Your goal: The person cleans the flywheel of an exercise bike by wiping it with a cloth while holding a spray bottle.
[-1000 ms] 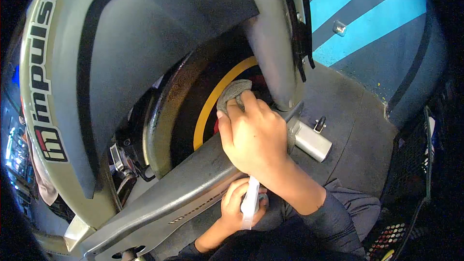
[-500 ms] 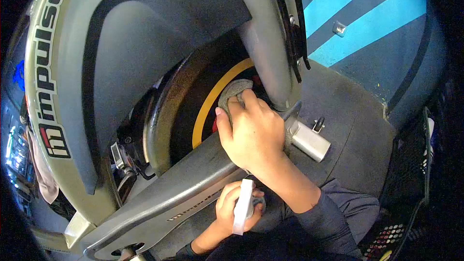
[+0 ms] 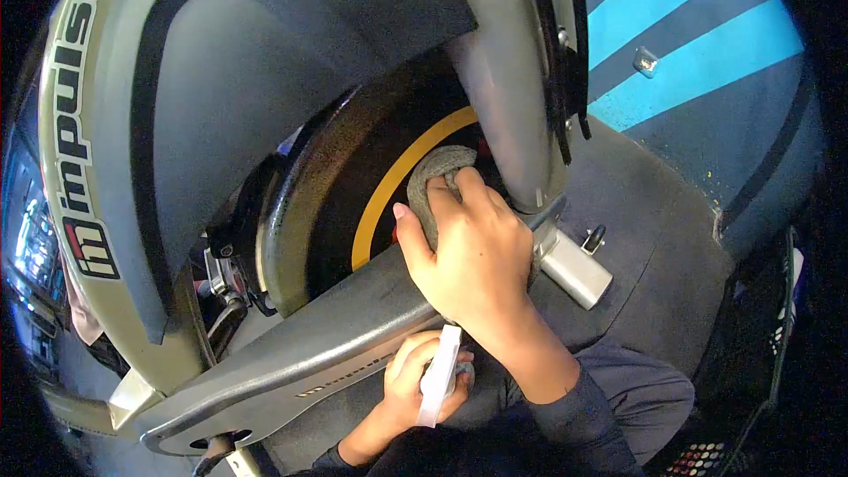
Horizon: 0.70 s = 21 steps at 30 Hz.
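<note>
My right hand (image 3: 473, 243) presses a folded grey cloth (image 3: 430, 178) against the dark flywheel of an exercise bike, inside its yellow ring (image 3: 375, 203). The fingers are bent over the cloth, and the thumb sticks out to the left. Lower down, my left hand (image 3: 413, 380) is wrapped round what looks like a spray bottle with a white head (image 3: 439, 380). Most of the bottle's body is hidden by the hand and the head. Between the flywheel and my left hand runs the bike's long grey lower cover (image 3: 300, 358).
Above the flywheel curves the bike's large grey shroud (image 3: 256, 97), beside a frame post lettered "impulse" (image 3: 79, 115). A silver metal foot (image 3: 576, 269) juts out right of my right hand. Behind stands a blue striped wall (image 3: 698, 53); black mesh (image 3: 760, 327) is at right.
The view has shifted slightly. My right hand stays on the cloth at the flywheel, with only a small movement. My left hand keeps its hold on the spray bottle.
</note>
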Available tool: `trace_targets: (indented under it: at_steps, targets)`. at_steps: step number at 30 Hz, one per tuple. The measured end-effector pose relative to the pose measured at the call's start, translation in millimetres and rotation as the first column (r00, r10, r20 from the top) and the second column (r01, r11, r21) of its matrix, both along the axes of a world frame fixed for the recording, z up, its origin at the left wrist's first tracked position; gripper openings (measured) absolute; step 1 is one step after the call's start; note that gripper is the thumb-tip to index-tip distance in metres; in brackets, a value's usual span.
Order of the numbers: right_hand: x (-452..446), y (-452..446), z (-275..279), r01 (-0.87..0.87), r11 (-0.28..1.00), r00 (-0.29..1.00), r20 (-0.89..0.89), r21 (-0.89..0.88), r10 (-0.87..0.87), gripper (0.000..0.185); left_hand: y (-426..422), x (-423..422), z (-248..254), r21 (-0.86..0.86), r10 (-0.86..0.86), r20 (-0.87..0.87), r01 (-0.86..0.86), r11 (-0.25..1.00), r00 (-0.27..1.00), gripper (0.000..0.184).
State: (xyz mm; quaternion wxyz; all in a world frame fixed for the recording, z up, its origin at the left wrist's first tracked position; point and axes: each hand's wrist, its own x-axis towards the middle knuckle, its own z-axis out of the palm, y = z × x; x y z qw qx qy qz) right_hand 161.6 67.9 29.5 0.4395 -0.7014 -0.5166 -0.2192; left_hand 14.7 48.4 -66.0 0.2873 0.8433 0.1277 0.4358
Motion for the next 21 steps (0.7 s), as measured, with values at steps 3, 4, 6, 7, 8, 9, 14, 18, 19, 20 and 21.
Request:
trace_targets:
  at_steps: [3, 4, 6, 7, 8, 9, 14, 18, 19, 20, 21]
  targets:
    - [-0.4, -2.0, 3.3, -0.033, 0.999, 0.999, -0.027, -0.007, 0.032, 0.027, 1.5, 0.0, 1.0, -0.011, -0.007, 0.016, 0.007, 1.000, 1.000, 0.049]
    - [0.0, -2.3, 3.3, -0.038, 0.999, 0.999, -0.033, -0.017, 0.038, 0.027, 1.4, -0.1, 2.3, -0.015, -0.019, 0.010, 0.020, 1.000, 1.000, 0.049]
    - [1.0, -1.1, 1.4, -0.051, 0.999, 0.998, -0.032, -0.003, 0.051, 0.028, 2.0, -1.3, 2.3, -0.008, -0.007, 0.025, 0.007, 1.000, 1.000, 0.051]
    - [1.3, -0.6, 0.1, -0.037, 0.999, 0.999, -0.007, -0.010, 0.037, 0.029, 3.2, -2.1, 1.5, -0.002, -0.029, 0.018, 0.029, 1.000, 0.999, 0.051]
    - [1.3, -0.3, -0.8, -0.021, 1.000, 1.000, 0.015, -0.017, 0.021, 0.030, 3.9, -2.8, 1.1, 0.004, -0.053, 0.009, 0.053, 0.999, 0.999, 0.051]
    - [1.3, 0.1, -1.2, -0.018, 1.000, 1.000, 0.016, -0.015, 0.018, 0.030, 3.4, -3.1, 2.2, 0.013, -0.041, -0.004, 0.041, 0.999, 0.999, 0.051]
    - [1.5, -1.6, -1.6, -0.024, 0.999, 1.000, 0.013, -0.021, 0.025, 0.034, 5.2, -2.0, -1.4, 0.007, -0.069, 0.023, 0.069, 0.998, 0.997, 0.051]
    - [-0.4, -4.5, 0.9, -0.023, 0.998, 1.000, 0.013, -0.062, 0.024, 0.036, 5.9, -4.3, -5.3, -0.011, -0.071, -0.031, 0.071, 0.997, 0.997, 0.053]
    - [-1.9, -5.7, 3.2, -0.036, 0.995, 0.999, -0.040, -0.088, 0.032, 0.036, 6.6, -3.2, -5.1, 0.002, -0.075, -0.014, 0.075, 0.997, 0.997, 0.055]
    - [-3.0, -7.2, 4.7, -0.051, 0.992, 0.995, -0.096, -0.113, 0.040, 0.037, 6.7, -3.5, -5.5, -0.003, -0.075, -0.012, 0.075, 0.997, 0.997, 0.055]
    - [-2.9, -8.5, 5.2, -0.052, 0.992, 0.995, -0.094, -0.116, 0.041, 0.037, 7.2, -4.2, -5.9, 0.001, -0.075, -0.021, 0.075, 0.997, 0.997, 0.055]
